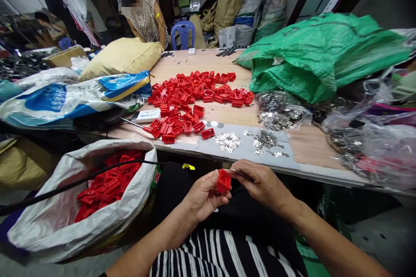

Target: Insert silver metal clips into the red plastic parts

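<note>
A red plastic box-shaped part (223,181) is pinched in my left hand (203,197), its hollow side showing, just in front of the table edge. My right hand (260,181) is closed at the part's upper right corner, with a thin grey sliver between thumb and fingers; its kind is too small to make out. On the table ahead lies a big spread of the same red parts (195,91). Nearer the edge are a pile of small silvery metal pieces (227,142) and a darker metal pile (264,139).
A white woven sack (45,220) holding red parts stands at left, a black cable (97,173) crossing it. A screwdriver-like tool (133,124) and a white box (146,115) lie left. A green sack (325,52) and metal-filled bags (282,112) occupy the right. A person (146,13) stands behind.
</note>
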The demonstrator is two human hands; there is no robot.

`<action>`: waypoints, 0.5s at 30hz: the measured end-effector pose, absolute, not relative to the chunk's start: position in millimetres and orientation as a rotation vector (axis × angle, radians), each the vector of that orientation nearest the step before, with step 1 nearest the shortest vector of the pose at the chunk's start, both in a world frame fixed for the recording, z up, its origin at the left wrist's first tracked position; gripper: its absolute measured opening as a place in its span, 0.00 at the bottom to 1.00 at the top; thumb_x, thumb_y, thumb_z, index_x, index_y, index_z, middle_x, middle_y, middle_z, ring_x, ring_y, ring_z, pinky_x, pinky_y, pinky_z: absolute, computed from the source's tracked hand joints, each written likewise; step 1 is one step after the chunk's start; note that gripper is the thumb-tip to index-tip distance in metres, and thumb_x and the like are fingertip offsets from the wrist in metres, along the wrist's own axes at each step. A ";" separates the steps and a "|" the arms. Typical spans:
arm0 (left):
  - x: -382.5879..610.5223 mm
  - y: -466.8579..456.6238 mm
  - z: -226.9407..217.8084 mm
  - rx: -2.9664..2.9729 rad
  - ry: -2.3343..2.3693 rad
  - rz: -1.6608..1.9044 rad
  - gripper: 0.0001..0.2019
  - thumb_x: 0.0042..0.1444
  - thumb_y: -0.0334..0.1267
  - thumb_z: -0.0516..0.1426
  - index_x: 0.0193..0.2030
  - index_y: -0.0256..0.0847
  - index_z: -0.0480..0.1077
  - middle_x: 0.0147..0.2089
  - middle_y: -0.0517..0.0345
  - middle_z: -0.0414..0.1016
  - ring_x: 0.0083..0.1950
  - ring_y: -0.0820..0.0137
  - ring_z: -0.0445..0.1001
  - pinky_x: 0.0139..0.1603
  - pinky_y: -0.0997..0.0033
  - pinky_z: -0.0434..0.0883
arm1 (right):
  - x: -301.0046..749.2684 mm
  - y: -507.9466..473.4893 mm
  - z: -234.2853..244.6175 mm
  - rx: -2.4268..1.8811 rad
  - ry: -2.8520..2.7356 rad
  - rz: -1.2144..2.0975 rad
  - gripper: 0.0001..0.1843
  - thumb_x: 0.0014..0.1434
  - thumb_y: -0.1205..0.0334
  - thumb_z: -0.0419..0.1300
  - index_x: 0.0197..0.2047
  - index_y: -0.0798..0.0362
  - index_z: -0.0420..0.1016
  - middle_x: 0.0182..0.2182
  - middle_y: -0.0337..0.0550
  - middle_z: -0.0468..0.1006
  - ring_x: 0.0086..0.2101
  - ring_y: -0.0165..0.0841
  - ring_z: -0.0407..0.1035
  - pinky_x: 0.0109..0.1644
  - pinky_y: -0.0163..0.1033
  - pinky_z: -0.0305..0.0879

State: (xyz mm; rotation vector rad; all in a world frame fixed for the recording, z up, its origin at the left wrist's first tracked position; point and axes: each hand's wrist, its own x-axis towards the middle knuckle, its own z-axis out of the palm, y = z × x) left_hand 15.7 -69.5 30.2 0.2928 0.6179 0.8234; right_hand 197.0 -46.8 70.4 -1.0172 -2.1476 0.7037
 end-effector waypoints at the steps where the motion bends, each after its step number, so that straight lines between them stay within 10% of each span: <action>1: 15.8 -69.9 30.7 0.308 0.619 0.825 0.13 0.55 0.43 0.60 0.40 0.34 0.71 0.28 0.55 0.73 0.25 0.74 0.74 0.23 0.81 0.70 | 197.6 -46.8 70.9 -1.011 -2.172 0.688 0.09 0.65 0.65 0.52 0.37 0.50 0.73 0.33 0.44 0.77 0.34 0.35 0.71 0.38 0.37 0.68; 15: 16.9 -75.5 25.3 0.429 0.562 0.822 0.14 0.56 0.42 0.59 0.47 0.42 0.66 0.31 0.60 0.72 0.24 0.75 0.73 0.21 0.81 0.68 | 203.9 -53.1 75.0 -0.992 -2.264 0.799 0.09 0.65 0.65 0.52 0.39 0.50 0.75 0.34 0.43 0.76 0.34 0.33 0.71 0.39 0.36 0.66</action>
